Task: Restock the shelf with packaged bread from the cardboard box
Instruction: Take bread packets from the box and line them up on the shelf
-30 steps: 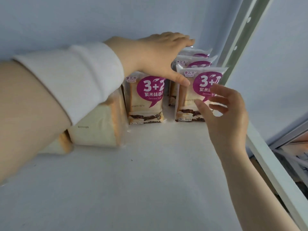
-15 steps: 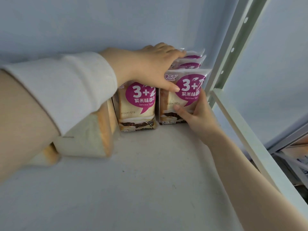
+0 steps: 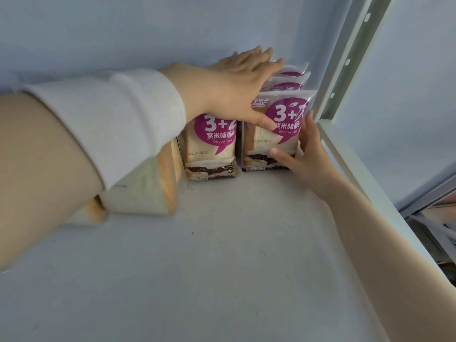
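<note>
At the back right corner of the shelf (image 3: 222,255), the right hand (image 3: 306,154) holds the front bread pack (image 3: 283,114), thumb on its face and fingers round its right side. A second ago that hand was open and just off the pack. The left hand (image 3: 234,90) lies flat on the pack tops, fingers straight, thumb on the front pack, much as before. The pack stands upright, just beside another purple pack (image 3: 212,146), with more packs (image 3: 291,77) behind it. Plain toast (image 3: 145,191) lies further left.
</note>
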